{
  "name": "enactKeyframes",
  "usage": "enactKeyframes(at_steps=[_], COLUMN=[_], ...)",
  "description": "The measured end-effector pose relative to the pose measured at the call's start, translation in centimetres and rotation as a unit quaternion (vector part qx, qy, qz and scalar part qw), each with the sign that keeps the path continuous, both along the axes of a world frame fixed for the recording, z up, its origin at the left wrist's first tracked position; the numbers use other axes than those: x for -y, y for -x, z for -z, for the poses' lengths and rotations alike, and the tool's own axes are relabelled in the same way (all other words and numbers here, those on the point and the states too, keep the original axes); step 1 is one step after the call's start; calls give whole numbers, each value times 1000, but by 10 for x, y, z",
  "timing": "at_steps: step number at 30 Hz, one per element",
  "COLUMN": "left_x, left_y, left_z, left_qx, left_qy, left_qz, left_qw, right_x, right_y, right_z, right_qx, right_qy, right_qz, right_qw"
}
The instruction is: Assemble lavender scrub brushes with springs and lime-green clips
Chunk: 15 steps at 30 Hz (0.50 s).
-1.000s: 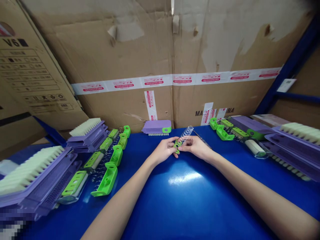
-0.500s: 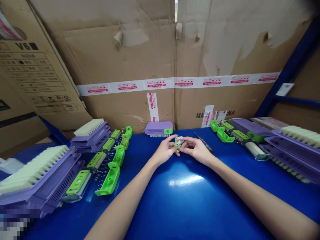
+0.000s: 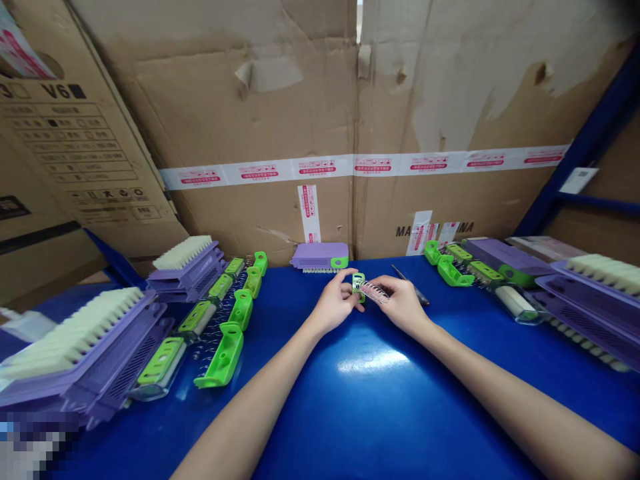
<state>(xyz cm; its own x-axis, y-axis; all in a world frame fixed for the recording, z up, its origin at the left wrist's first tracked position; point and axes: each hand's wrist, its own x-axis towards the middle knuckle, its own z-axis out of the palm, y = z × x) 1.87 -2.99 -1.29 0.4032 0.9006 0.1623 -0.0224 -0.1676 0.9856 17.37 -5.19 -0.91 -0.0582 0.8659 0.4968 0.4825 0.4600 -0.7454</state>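
Above the blue table my two hands work close together. My left hand [image 3: 336, 301] is closed on a small green plastic part with holes [image 3: 358, 280], held upright at the fingertips. My right hand [image 3: 403, 300] grips a metal coil spring [image 3: 374, 292], whose left end meets the face of the green part. Whether the spring is seated in it, I cannot tell. Just beyond my right hand lies a thin dark tool like a screwdriver [image 3: 411, 284]. Behind my left hand rests a purple brush [image 3: 320, 256] with a green end, bristles down.
Purple brush bodies with pale bristles [image 3: 75, 333] are stacked at the left. Beside them run rows of green-topped clear blocks [image 3: 161, 363], springs and green end caps [image 3: 223, 357]. Similar parts [image 3: 455, 270] and brushes [image 3: 590, 293] lie at the right. A cardboard wall [image 3: 260, 127] closes the back.
The spring has swung from pointing up and away to lying toward my right palm. The green part has turned more upright. Both hands stay nearly in place.
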Motion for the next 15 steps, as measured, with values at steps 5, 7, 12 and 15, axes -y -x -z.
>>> enactKeyframes(at_steps=[5, 7, 12, 15], left_x=[-3, -5, -10, -10], left_y=[-1, 0, 4, 5], left_z=[1, 1, 2, 1], left_qx=[38, 46, 49, 45], left_qy=[-2, -8, -24, -24], left_qz=[-71, -122, -247, -253], left_qw=[997, 991, 967, 966], right_x=[1, 1, 1, 1], right_y=[1, 2, 0, -2], right_z=[3, 4, 6, 6], right_qx=[55, 83, 117, 123], right_qy=[-31, -48, -73, -70], right_qz=[-10, -13, -3, 3], right_qw=[998, 995, 990, 990])
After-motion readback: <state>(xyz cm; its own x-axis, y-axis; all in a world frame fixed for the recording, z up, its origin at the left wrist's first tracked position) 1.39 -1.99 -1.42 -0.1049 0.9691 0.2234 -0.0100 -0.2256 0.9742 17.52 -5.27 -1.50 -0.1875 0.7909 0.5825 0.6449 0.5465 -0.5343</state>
